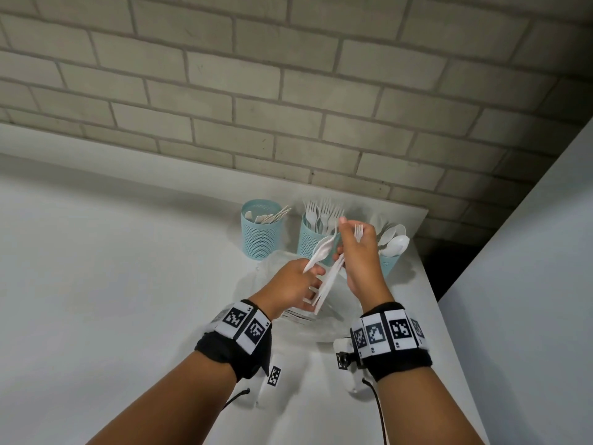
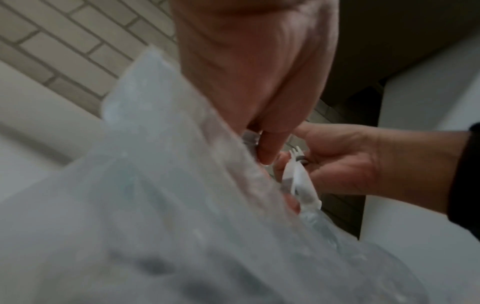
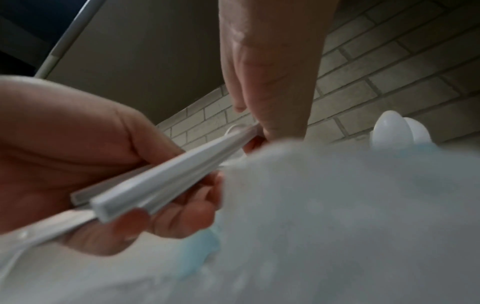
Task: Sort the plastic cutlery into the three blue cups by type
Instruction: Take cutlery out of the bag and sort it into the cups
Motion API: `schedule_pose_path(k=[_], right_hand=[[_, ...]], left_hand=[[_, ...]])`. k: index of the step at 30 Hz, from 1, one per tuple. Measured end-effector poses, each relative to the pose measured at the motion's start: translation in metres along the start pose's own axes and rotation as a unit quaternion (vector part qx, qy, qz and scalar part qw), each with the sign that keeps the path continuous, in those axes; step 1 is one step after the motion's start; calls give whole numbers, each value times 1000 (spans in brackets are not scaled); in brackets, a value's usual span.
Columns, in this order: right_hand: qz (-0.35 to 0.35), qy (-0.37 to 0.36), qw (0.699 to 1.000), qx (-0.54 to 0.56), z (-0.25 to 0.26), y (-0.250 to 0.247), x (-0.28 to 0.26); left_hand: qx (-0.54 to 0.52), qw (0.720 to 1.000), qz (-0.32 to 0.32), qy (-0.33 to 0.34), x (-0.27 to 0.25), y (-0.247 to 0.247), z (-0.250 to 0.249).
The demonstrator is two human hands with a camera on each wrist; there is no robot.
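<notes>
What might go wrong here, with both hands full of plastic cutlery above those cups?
The left hand grips a fanned bundle of white cutlery by its handles, so pieces might slip onto the clear plastic bag. The right hand pinches a fork close above the crowded fork cup; a snag there might tip it or the spoon cup near the table edge.

Black wristbands [image 1: 236,345] on both bare forearms, white-bordered square code tags (perhaps fiducials), thin black cords.
</notes>
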State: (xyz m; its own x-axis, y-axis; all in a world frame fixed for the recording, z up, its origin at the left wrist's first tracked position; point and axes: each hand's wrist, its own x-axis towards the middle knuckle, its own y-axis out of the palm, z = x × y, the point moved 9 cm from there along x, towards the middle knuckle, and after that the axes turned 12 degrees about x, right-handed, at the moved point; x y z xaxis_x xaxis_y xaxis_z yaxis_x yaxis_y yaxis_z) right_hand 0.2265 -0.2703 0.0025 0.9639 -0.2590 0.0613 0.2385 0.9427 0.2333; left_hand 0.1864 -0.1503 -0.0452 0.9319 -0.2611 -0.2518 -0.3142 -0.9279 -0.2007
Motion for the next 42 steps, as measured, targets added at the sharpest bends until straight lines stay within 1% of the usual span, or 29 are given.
schedule_pose_path(k=[2,4,9,12,14,17,18,20,22,24,26,28,30,32,34,36,37,39,40,42], right_hand=[[17,10,999,-35,-6,5,0],[12,14,999,-46,-11,6,1],[-13,32,999,-41,-21,2,8],[-34,38,998,-38,-25,-1,15],[-54,57,997,-14,-26,-3,20],[-64,81,990,101,-15,0,31],[-69,71,986,137,-6,1,37],[-95,23,979,179,13,-3,49],[-137,-57,973,175,34,-11,61],[-173,-145,962,152,53,-18,68],[-186,-209,949,145,63,-20,70],[-189,-240,946,108,63,-16,75],[-177,-269,945,50,58,-8,77],[-145,-283,947,-54,44,5,80],[-88,-239,948,-190,14,18,89],[-39,-171,928,-330,-13,24,91],[-21,-149,915,-375,-21,25,90],[-14,-140,904,-404,-19,26,87],[-27,-158,904,-395,-10,27,85],[-50,-231,909,-343,15,30,73]], left_hand=[[28,1000,0,6,1,3,-2],[34,999,3,3,0,4,-1],[-8,999,40,36,-3,6,-4],[-31,998,55,27,-4,6,-6],[-40,998,44,16,-2,3,-6],[-62,998,-1,11,3,-10,-6],[-76,997,-21,8,4,-15,-6],[-108,993,-54,-5,6,-26,-3],[-120,990,-76,-8,6,-35,-3],[-100,990,-97,-1,8,-42,-5],[-82,990,-112,10,10,-47,-8],[-91,989,-112,21,12,-49,-11],[-111,988,-108,23,13,-49,-13],[-134,985,-109,16,14,-51,-13],[-152,982,-109,8,15,-54,-11],[-155,982,-109,-2,15,-56,-8],[-150,982,-110,-6,15,-57,-7],[-143,983,-116,-9,14,-58,-5],[-143,982,-120,-7,13,-58,-6],[-136,982,-132,1,13,-58,-7]])
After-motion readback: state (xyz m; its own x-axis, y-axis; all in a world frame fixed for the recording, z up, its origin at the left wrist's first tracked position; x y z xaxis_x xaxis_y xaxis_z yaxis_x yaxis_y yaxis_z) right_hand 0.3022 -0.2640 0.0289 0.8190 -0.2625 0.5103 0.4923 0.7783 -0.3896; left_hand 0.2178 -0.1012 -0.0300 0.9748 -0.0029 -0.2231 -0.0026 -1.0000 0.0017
